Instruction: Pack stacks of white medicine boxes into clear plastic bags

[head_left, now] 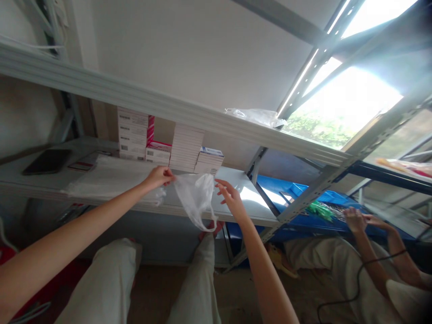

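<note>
A: Where is the translucent plastic carrier bag (195, 193) now?
B: It hangs between the two hands, in front of the edge of the grey metal shelf (258, 209). Its lower loop comes down below this edge, above one trouser leg (200, 270).
A: How does the left hand (159, 177) hold it?
B: Thumb and index finger are pinched together on the upper left corner of the bag. The other fingers are folded into the palm.
A: And the right hand (231, 198)?
B: It is just beside the right edge of the bag. Its fingers are bent and a little apart from each other, pointing to the left. Whether the fingertips touch the plastic, I cannot tell.
A: Please describe also the arms.
B: The left forearm (81, 238) is stretched long, rising from the lower left corner toward the middle. It passes in front of a flat pile of clear plastic bags (111, 180) on the shelf. The right forearm (263, 270) rises more steeply from the bottom and leans to the left.
A: What stands behind the bag?
B: A stack of small white boxes (187, 146), upright, on the same shelf.
</note>
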Motion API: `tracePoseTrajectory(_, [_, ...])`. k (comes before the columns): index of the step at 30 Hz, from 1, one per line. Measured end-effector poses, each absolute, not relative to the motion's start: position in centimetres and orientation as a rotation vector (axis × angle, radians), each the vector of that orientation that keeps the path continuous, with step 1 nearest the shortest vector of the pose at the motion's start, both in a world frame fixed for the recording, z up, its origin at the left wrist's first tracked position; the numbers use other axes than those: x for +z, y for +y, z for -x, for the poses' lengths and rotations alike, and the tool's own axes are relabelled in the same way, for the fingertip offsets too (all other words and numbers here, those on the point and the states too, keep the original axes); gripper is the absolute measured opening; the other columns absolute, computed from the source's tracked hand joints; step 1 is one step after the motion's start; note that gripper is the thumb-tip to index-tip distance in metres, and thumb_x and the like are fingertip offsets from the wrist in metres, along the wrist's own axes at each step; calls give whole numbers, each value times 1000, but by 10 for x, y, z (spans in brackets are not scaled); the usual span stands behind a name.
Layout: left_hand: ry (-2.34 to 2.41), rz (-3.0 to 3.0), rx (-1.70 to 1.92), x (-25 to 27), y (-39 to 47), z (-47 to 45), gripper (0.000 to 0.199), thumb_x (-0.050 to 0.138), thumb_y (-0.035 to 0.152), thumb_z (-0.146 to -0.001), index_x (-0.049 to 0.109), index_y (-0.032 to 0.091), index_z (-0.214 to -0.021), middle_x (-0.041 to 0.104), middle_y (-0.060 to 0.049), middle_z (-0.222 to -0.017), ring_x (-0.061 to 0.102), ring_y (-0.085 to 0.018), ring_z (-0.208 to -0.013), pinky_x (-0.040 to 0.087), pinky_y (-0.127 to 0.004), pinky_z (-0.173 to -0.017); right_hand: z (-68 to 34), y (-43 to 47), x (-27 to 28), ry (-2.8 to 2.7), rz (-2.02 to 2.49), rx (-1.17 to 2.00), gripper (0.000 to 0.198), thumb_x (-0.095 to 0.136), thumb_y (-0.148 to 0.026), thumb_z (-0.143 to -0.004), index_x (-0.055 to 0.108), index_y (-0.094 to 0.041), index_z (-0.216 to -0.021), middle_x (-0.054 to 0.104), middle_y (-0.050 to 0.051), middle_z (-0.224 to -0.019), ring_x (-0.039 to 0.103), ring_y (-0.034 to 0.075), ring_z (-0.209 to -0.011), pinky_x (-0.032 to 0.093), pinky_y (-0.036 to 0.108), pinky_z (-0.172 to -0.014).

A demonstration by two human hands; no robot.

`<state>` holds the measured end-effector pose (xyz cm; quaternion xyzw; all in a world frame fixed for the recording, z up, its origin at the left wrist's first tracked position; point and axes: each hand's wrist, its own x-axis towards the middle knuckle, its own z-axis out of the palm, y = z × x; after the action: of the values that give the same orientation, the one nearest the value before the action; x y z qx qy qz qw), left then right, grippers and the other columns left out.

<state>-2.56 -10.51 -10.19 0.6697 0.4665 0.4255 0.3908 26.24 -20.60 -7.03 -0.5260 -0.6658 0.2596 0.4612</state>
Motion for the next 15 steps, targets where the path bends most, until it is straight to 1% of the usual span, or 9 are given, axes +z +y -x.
tracePoseTrajectory(2, [1201, -1690, 1074, -102, -106, 25, 22, 71, 29, -60, 53, 17, -58, 56, 2, -46, 54, -12, -42, 41, -21, -42, -250, -224, -75, -1771, 1363, 530, 51, 58, -51, -79, 59, -25, -123, 63, 6, -110, 61, 18, -83, 49, 27, -61])
tracePoseTrajectory(4, [1202, -1666, 1090, -103, -107, 25, 21, 71, 26, -60, 53, 16, -60, 57, 2, -48, 56, -12, -44, 42, -21, -43, -238, -243, -86, -1861, 1459, 427, 63, 69, -43, -71, 52, -30, -130, 62, 5, -116, 62, 19, -87, 49, 30, -69])
tracePoseTrajectory(6, [1166, -1623, 1127, -105, -106, 27, 20, 72, 24, -60, 54, 16, -66, 61, 1, -52, 57, -13, -44, 44, -21, -44, -229, -258, -103, -1893, 1558, 398, 75, 75, -34, -66, 46, -33, -135, 62, 4, -119, 63, 21, -90, 48, 31, -71])
tracePoseTrajectory(7, [1135, -1599, 1139, -105, -106, 27, 22, 72, 24, -60, 55, 16, -71, 62, 2, -54, 58, -13, -45, 46, -22, -45, -226, -262, -112, -1891, 1600, 406, 75, 75, -30, -65, 47, -34, -134, 64, 3, -116, 64, 21, -89, 47, 31, -71])
tracePoseTrajectory(9, [1073, -1562, 1119, -106, -105, 30, 28, 74, 24, -58, 59, 16, -80, 64, 1, -57, 60, -14, -47, 49, -24, -48, -223, -264, -131, -1851, 1643, 452, 64, 71, -23, -69, 51, -34, -129, 69, 0, -101, 65, 20, -80, 47, 31, -71])
tracePoseTrajectory(11, [1026, -1550, 1052, -106, -104, 32, 34, 76, 25, -58, 64, 14, -87, 66, 0, -59, 63, -15, -52, 52, -26, -53, -226, -258, -145, -1756, 1594, 557, 48, 64, -23, -75, 57, -32, -121, 70, -2, -85, 63, 17, -68, 48, 30, -67])
tracePoseTrajectory(12, [1011, -1550, 1021, -105, -104, 34, 35, 77, 27, -58, 66, 14, -89, 67, -1, -61, 64, -16, -55, 53, -27, -56, -229, -254, -150, -1687, 1528, 642, 41, 61, -27, -78, 58, -30, -119, 70, -1, -81, 62, 16, -62, 48, 28, -62])
tracePoseTrajectory(13, [1003, -1554, 998, -103, -104, 37, 35, 78, 28, -59, 69, 13, -89, 68, -2, -63, 65, -17, -58, 54, -29, -58, -232, -250, -152, -1609, 1440, 741, 38, 59, -32, -80, 57, -28, -118, 69, -1, -79, 60, 15, -57, 48, 27, -55])
tracePoseTrajectory(15, [994, -1584, 984, -97, -105, 43, 33, 79, 31, -60, 72, 13, -86, 70, -5, -68, 67, -19, -64, 55, -31, -62, -240, -245, -150, -1442, 1248, 934, 40, 57, -44, -82, 53, -27, -117, 68, 1, -81, 57, 13, -52, 45, 24, -43])
